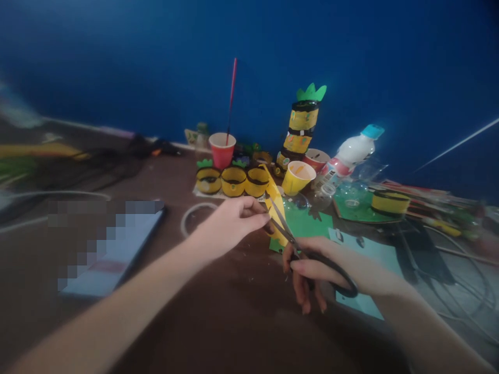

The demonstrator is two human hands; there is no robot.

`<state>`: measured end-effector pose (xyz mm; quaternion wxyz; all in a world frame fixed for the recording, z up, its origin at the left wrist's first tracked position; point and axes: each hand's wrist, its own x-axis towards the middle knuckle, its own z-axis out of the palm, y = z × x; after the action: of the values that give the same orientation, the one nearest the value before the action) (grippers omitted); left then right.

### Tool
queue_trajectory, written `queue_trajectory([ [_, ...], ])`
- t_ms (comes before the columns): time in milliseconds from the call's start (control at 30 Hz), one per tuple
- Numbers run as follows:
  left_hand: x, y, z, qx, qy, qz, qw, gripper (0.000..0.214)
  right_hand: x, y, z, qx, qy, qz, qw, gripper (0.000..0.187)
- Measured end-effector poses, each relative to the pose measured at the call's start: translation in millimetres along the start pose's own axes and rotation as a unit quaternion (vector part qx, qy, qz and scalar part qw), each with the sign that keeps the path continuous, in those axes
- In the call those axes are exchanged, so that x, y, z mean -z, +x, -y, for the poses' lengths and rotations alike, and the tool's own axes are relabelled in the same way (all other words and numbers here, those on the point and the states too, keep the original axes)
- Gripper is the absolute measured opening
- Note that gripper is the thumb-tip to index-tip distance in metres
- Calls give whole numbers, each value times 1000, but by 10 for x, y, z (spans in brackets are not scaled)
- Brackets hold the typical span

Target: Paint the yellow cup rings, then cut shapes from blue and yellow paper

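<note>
Your camera sat on your head | it looked forward and down over the table [234,322] toward the blue wall [156,62] | your left hand [234,222] and right hand [317,270] showed near, mid-frame; the wall stood farther back, up top

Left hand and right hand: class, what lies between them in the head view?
Between the left hand and right hand, the head view shows the blades of the scissors and part of the yellow paper strip, with green paper behind.
</note>
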<state>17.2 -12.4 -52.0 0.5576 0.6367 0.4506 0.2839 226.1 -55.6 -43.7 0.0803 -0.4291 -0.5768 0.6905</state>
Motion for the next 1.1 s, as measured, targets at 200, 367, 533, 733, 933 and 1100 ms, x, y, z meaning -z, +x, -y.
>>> queue_trajectory([
  [200, -16, -14, -41, 16, -64, 3, 998, 12, -54, 14, 56, 4, -68, -51, 996, 26],
  [367, -33, -50, -84, 14, -82, 19, 996, 12, -81, -23, 88, 5, -103, -82, 991, 24],
  [533, -33, -89, -132, 16, -77, 33, 996, 9, -86, -80, 53, -1, -97, -77, 992, 23],
  [733, -20, -115, -166, 32, -41, 45, 998, 11, -43, -111, 1, -13, -92, -67, 993, 25],
  [933, -9, -135, -195, 49, -23, 53, 997, 15, 7, -140, -5, -15, -91, -37, 995, 26],
  [1100, 0, -123, -185, 55, 1, 47, 997, 16, 20, -155, -21, -22, -119, -56, 991, 26],
])
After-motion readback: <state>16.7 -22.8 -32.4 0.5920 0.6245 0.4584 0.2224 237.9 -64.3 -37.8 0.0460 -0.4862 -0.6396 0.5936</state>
